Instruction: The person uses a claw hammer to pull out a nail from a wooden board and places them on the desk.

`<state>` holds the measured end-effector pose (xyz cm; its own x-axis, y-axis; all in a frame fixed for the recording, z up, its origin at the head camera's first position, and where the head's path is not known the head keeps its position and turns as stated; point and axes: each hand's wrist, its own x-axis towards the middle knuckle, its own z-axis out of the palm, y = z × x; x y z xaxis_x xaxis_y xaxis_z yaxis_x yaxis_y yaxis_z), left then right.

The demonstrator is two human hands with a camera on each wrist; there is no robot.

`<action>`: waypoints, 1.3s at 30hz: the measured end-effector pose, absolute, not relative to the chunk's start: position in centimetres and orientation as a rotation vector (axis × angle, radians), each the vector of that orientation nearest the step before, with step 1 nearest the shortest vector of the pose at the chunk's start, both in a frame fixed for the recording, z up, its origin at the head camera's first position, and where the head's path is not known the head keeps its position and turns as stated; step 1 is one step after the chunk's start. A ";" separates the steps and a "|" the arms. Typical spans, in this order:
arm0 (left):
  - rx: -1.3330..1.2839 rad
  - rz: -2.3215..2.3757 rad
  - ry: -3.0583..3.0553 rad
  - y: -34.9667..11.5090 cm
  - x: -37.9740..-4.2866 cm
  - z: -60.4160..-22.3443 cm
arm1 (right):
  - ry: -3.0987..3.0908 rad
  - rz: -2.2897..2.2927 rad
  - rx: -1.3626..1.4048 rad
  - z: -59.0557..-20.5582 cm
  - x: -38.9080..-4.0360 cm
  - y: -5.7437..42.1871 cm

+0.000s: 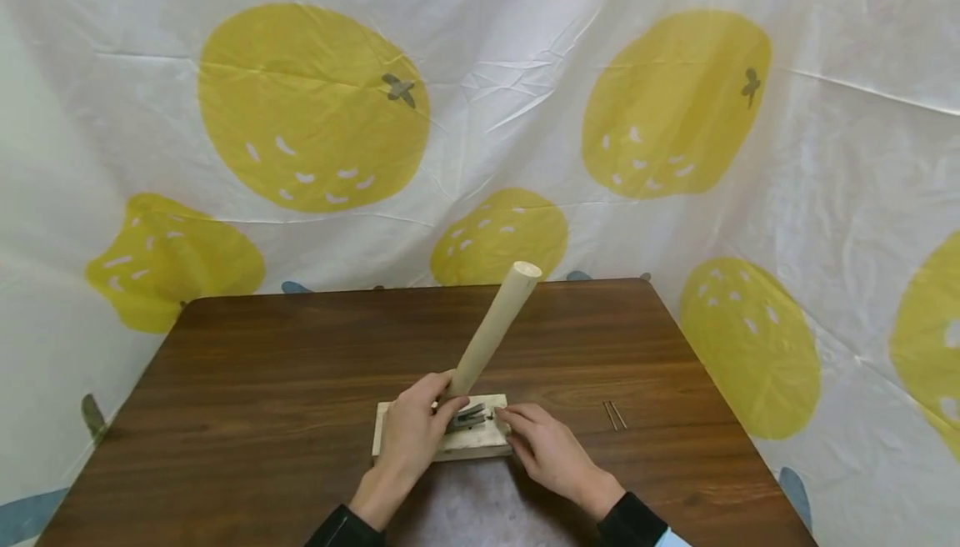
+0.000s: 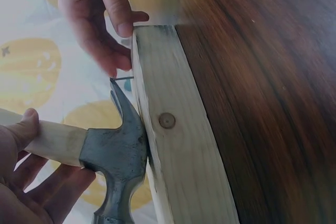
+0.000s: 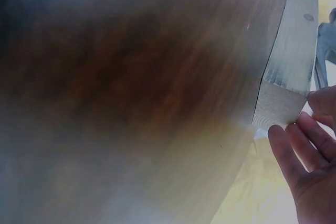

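A claw hammer (image 1: 497, 326) leans with its pale wooden handle raised. My left hand (image 1: 411, 424) grips that handle just by the metal head. In the left wrist view the hammer head (image 2: 118, 148) lies against the top face of a wooden block (image 2: 173, 98). A thin nail (image 2: 124, 78) sticks out of that face, and the claw tips are at its outer end. My right hand (image 1: 551, 451) is at the block's right end, fingers fairly straight and touching its edge. In the left wrist view one right fingertip is close to the nail; contact there is unclear.
Two loose nails (image 1: 615, 415) lie to the right on the brown wooden table (image 1: 262, 380). Behind the table hangs a white curtain (image 1: 510, 72) printed with yellow fruit. The block rests near the middle of the table's front part.
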<state>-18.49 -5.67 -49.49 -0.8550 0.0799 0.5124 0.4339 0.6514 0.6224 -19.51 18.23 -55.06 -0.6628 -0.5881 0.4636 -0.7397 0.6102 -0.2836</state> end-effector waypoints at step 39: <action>-0.413 -1.337 -2.426 -5.6 -18.8 -49.7 | -2.608 0.885 1.065 -54.8 -20.0 18.1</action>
<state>-18.75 -5.63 -49.72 -0.9001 0.0887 0.4267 0.4081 0.5152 0.7537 -20.02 18.08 -54.78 -0.7243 -0.5751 0.3803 -0.6878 0.5640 -0.4569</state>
